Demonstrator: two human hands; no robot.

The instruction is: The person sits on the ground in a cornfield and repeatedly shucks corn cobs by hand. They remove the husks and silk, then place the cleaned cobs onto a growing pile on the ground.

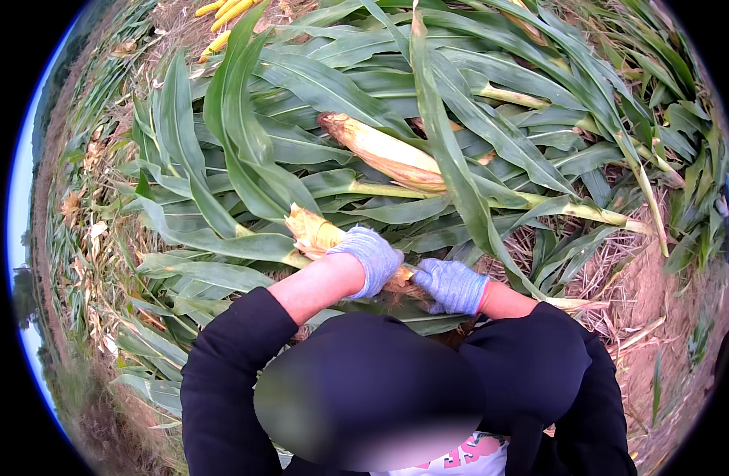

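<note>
My left hand (pixel 370 262), in a pale knitted work glove, is wrapped around an ear of corn with dry husk (pixel 312 231). The pale, ragged husk end sticks out on its left side. My right hand (pixel 452 286), gloved alike, grips the dry husk and silk (pixel 403 284) at the ear's other end, close beside the left. How much of the kernels is bare lies hidden under my fingers. Ahead of both hands, another ear of corn in its straw-coloured husk (pixel 388 150) rests on the cut green stalks.
Cut corn stalks with long green leaves (pixel 340 89) are heaped in front of me. One tall leaf (pixel 439 119) rises across the heap. Several husked yellow corn cobs (pixel 230 13) lie at the far left. Bare soil and straw (pixel 638 285) show on the right.
</note>
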